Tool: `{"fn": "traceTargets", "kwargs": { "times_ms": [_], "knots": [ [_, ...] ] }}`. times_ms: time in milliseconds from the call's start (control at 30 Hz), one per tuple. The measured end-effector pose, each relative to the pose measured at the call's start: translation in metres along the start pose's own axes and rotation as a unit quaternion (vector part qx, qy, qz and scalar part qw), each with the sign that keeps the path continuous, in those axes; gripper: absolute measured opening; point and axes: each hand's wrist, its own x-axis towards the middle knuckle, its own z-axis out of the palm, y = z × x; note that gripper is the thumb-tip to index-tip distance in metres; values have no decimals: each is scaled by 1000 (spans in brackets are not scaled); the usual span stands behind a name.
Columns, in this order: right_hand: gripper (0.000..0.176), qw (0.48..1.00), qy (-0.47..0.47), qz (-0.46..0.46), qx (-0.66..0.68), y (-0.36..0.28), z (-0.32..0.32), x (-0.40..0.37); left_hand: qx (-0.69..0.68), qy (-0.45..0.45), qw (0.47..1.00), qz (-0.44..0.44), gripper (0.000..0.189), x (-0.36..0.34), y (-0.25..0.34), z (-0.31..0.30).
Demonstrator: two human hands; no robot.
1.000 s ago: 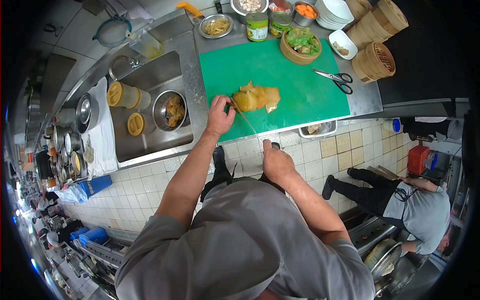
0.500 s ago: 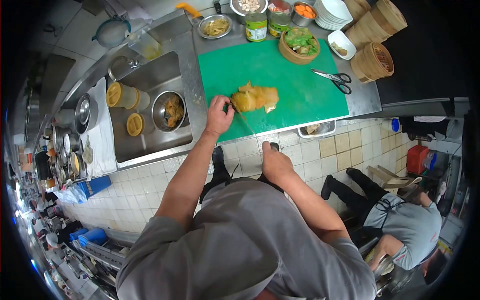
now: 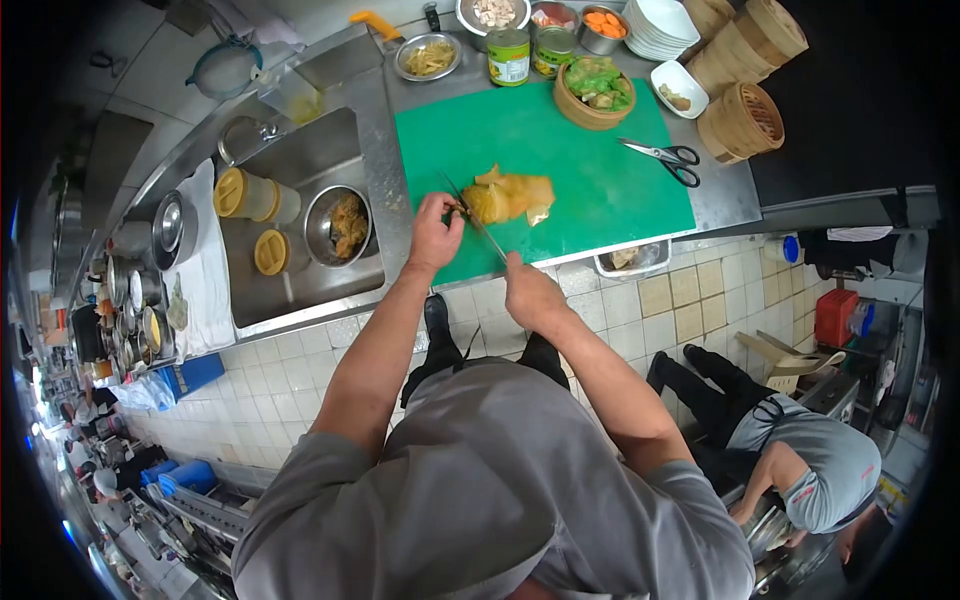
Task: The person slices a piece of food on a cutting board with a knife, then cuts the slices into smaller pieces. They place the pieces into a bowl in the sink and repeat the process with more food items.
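Note:
A yellow, translucent pickled vegetable [image 3: 518, 195] lies on the green cutting board [image 3: 600, 215], left of its middle. My right hand [image 3: 534, 298] is closed around the handle of a knife [image 3: 488, 238]. The blade slants up and left across the vegetable's left end, its tip showing past it. At that same end is my left hand [image 3: 437, 235], its fingers bent and pressed against the vegetable close to the blade. What lies under those fingertips is partly hidden.
To the left is a sink [image 3: 300, 300] with a metal bowl [image 3: 325, 240]. Scissors [image 3: 662, 155] and a bamboo steamer of greens [image 3: 592, 112] rest on the board. Cans [image 3: 509, 68] and bowls line the back. A co-worker [image 3: 800, 450] bends at the right.
My right hand has moved up and slightly left, pushing the knife forward so its tip now shows beyond the vegetable. My left hand stays nearly still. The co-worker's arm has shifted.

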Motion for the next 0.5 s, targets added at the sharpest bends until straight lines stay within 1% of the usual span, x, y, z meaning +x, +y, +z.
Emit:
{"fn": "traceTargets", "kwargs": {
  "times_ms": [133, 200, 300, 333, 400, 500],
  "knots": [
    [29, 1000, 8, 5, -10, -9, -11, -11, 4, -4, 1000, 2, 22, 1, -4, 0],
    [28, 1000, 7, 5, -5, -8, -13, -16, 9, -4, 1000, 19, 22, 1, -5, 0],
    [27, 1000, 10, 0, 4, -5, -11, -17, 11, -5, 1000, 13, 23, 1, -3, 0],
    [27, 1000, 10, 0, 3, -4, -9, -16, 10, -5, 1000, 12, 23, 1, -3, 0],
    [26, 1000, 23, -13, 6, -2, -5, -9, 13, -14, 998, 55, 25, 2, -4, 0],
    [26, 999, 35, -27, 16, -3, 2, 8, -7, -32, 998, 53, 27, 2, -11, -2]
  ]
}}
